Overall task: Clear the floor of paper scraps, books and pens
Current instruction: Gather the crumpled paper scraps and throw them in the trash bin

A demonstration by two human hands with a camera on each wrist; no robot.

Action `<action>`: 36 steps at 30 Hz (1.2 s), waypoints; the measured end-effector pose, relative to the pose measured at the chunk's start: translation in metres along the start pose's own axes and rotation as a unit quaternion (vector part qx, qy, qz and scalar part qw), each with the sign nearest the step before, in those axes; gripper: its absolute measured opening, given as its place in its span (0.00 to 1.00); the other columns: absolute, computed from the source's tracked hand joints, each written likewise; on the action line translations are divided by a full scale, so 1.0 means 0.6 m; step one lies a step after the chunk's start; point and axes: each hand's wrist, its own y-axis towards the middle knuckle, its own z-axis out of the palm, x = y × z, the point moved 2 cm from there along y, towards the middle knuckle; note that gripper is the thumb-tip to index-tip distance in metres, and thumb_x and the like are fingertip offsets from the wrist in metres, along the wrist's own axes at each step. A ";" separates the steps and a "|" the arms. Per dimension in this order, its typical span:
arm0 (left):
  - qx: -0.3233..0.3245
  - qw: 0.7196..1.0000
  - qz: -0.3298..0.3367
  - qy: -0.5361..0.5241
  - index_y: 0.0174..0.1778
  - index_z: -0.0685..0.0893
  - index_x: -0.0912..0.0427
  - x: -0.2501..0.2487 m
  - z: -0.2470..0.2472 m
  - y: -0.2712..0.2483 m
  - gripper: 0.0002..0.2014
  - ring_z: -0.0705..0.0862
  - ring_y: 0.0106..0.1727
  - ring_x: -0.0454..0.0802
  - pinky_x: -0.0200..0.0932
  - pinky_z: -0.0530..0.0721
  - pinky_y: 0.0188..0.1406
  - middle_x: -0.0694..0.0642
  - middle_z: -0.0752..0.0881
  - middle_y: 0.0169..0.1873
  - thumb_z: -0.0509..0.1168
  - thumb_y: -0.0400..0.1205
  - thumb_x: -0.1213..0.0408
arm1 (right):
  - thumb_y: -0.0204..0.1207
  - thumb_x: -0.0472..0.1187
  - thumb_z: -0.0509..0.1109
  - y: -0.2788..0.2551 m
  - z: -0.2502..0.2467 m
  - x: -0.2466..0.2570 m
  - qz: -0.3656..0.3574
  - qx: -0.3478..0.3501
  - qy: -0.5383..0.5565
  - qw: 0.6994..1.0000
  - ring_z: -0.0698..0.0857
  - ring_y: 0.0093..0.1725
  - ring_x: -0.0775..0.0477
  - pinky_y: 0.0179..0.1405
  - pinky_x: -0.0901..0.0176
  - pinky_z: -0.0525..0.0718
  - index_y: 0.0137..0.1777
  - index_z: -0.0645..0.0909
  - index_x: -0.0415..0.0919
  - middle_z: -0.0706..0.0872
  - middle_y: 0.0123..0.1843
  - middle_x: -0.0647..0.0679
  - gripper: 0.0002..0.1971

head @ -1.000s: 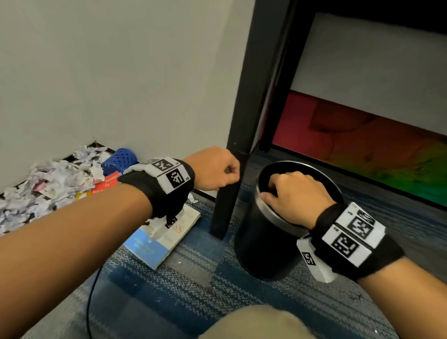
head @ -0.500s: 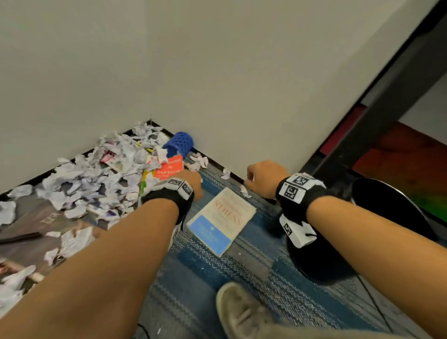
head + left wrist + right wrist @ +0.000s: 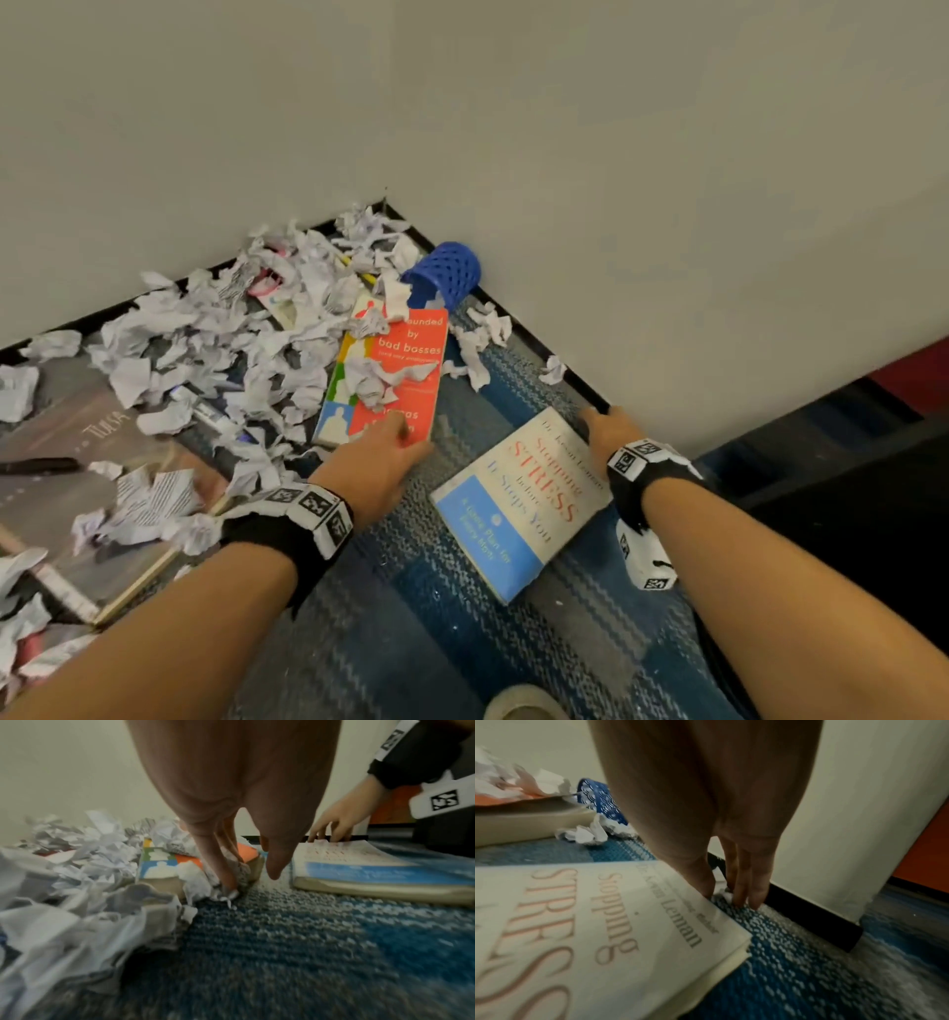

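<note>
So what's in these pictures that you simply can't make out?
- Orange book: its title is partly hidden in the head view by paper scraps.
- Left hand: its fingertips lie among blurred scraps in the left wrist view, so any grip is unclear.
- Right hand: in the right wrist view a white scrap sits at its fingertips; pinched or not, I cannot tell.

On the blue carpet (image 3: 462,616), the left hand (image 3: 377,462) touches the near edge of the orange book (image 3: 405,370). The right hand (image 3: 608,431) reaches the far corner of the white book (image 3: 518,506). Paper scraps (image 3: 215,339) lie left.
</note>
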 end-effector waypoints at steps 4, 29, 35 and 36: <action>-0.047 0.998 0.030 0.020 0.67 0.75 0.57 -0.001 0.018 0.017 0.19 0.81 0.47 0.63 0.56 0.85 0.38 0.62 0.72 0.59 0.63 0.80 0.72 | 0.78 0.40 0.65 0.023 -0.006 -0.006 0.006 -0.040 0.027 0.999 0.82 0.61 0.34 0.61 0.50 0.81 0.73 0.72 0.37 0.76 0.67 0.36 0.23; -0.141 0.956 -0.211 0.148 0.50 0.80 0.58 0.078 -0.038 0.094 0.06 0.81 0.41 0.55 0.42 0.67 0.19 0.57 0.82 0.40 0.61 0.79 0.64 | 0.77 0.29 0.60 0.112 -0.041 0.114 -0.119 -0.161 -0.180 0.963 0.72 0.60 0.41 0.62 0.53 0.77 0.58 0.74 0.34 0.75 0.57 0.39 0.11; -0.136 0.981 -0.137 0.031 0.57 0.67 0.57 0.050 -0.050 0.127 0.07 0.85 0.44 0.57 0.48 0.80 0.37 0.57 0.83 0.50 0.46 0.90 0.60 | 0.79 0.26 0.61 0.116 -0.048 0.097 -0.144 -0.184 -0.093 0.968 0.75 0.59 0.42 0.57 0.56 0.80 0.64 0.71 0.32 0.73 0.61 0.37 0.15; -0.141 0.982 -0.127 0.024 0.56 0.67 0.57 0.042 -0.052 0.136 0.08 0.84 0.42 0.57 0.49 0.80 0.35 0.57 0.82 0.48 0.46 0.90 0.58 | 0.79 0.27 0.61 0.116 -0.051 0.093 -0.146 -0.180 -0.093 0.968 0.75 0.59 0.41 0.57 0.56 0.82 0.65 0.72 0.31 0.73 0.61 0.36 0.15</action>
